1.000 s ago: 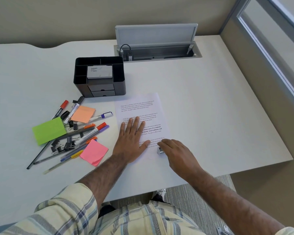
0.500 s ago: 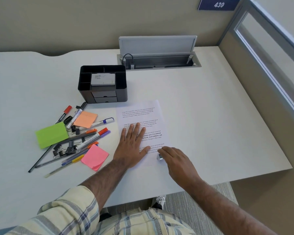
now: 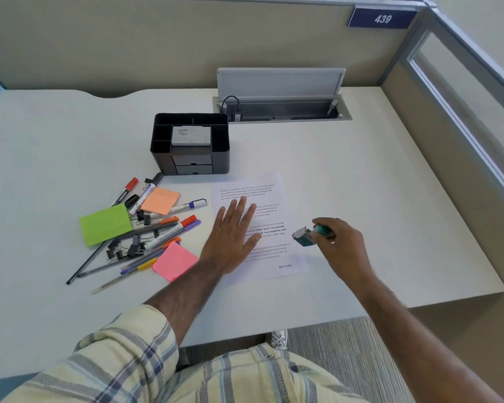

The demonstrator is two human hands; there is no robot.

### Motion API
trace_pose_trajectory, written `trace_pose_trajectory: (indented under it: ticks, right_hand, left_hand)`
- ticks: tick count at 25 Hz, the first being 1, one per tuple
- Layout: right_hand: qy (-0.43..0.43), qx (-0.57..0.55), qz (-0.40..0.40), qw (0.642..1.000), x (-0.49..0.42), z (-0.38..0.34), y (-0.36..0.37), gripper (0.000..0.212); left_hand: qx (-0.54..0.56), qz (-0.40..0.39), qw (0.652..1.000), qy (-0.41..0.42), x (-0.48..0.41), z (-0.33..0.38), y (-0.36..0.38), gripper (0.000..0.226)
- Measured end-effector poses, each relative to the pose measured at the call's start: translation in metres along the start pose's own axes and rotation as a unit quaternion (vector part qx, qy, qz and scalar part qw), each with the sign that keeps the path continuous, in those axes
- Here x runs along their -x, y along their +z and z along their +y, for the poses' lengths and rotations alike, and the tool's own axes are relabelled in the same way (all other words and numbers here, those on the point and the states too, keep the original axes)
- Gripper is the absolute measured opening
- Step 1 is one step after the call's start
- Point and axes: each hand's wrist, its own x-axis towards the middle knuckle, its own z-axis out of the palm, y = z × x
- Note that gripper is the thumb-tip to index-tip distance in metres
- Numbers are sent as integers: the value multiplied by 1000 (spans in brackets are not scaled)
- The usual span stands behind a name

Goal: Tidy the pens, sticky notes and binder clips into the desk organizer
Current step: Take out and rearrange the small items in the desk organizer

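Observation:
A black desk organizer (image 3: 221,144) stands at the middle back of the desk with a grey box (image 3: 190,136) in its top. Left of the printed sheet (image 3: 269,199) lies a heap of pens and markers (image 3: 160,231), black binder clips (image 3: 128,248), and green (image 3: 105,224), orange (image 3: 160,200) and pink (image 3: 175,260) sticky notes. My left hand (image 3: 230,239) lies flat on the sheet with straight fingers. My right hand (image 3: 339,242) grips a small green stamp (image 3: 304,237), lifted just right of the sheet. The word RECEIVED (image 3: 285,266) shows near the sheet's lower right.
An open cable tray (image 3: 282,109) with a raised lid sits in the desk behind the organizer. Cubicle walls close the back and right; a sign reads 439 (image 3: 382,18). The desk's front edge (image 3: 390,311) runs near my right forearm.
My right hand has lifted the stamp off the sheet and moved right, uncovering the stamped word. My left hand stays flat on the sheet. The camera has tilted up.

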Motion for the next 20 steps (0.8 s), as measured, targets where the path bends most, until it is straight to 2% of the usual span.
trace_pose_trajectory:
  ticks: [4,7,10,13,17,20]
  right_hand:
    - [22,-11,8,1000,-8,-5,-4,30]
    - [-17,-27,-9,999,-16,-25,6,36]
    - [-107,5,-7,994,-38,-63,26,34]
    - [-196,46,14,979,-69,-109,51,28]
    - [-342,142,29,928,-115,-163,88,18]
    - [-374,196,10,906,-143,-186,115,21]
  left_hand:
    - [-21,40,999,-21,-10,-27,-26,68]
    - [-46,72,995,-54,-20,-53,-52,69]
    - [-79,97,988,-91,-33,-79,-80,70]
    - [-104,87,983,-128,-50,-101,-102,73]
    - [-129,62,977,-157,-70,-122,-120,75]
    - [-128,50,977,-163,-78,-131,-125,74]
